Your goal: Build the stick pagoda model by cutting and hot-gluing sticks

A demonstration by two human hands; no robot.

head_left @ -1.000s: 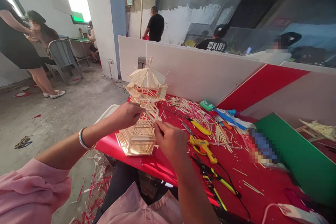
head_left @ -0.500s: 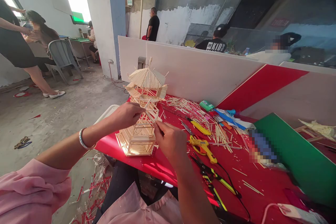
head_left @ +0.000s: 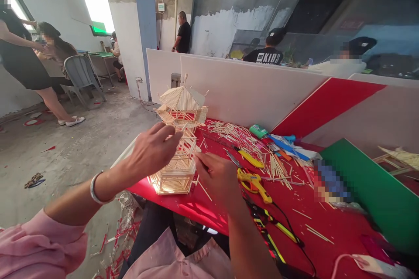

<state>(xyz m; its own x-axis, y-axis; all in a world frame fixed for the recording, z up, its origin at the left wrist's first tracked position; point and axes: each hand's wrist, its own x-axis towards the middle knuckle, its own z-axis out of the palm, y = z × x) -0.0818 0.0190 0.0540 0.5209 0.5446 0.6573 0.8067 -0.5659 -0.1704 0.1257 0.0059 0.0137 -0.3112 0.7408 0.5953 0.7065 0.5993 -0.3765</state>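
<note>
A pagoda model (head_left: 182, 100) built of thin wooden sticks stands upright on the red tabletop, with stacked roofs and a many-sided base. My left hand (head_left: 156, 146) is at its left side, around mid-height. Its fingers are curled and the thumb is mostly hidden, so I cannot make out what they hold. Opposite it, my right hand (head_left: 218, 176) is closed in a pinch, fingertips against or very near the model's right side. Whatever lies between those fingertips is too small to tell. A loose thin stick (head_left: 204, 189) lies beside the base, just left of my right hand.
Loose sticks (head_left: 232, 135) are heaped behind my right hand. A yellow glue gun (head_left: 257, 185), a yellow-handled cutter (head_left: 250, 158) and pliers (head_left: 262, 213) lie to the right. A green board (head_left: 369, 183) leans farther right; white panels (head_left: 235, 91) border the back. Several people are beyond.
My left hand has drawn slightly down and toward me, its back turning more into view. My right hand has shifted a little right and down, and the loose stick beside the base now shows.
</note>
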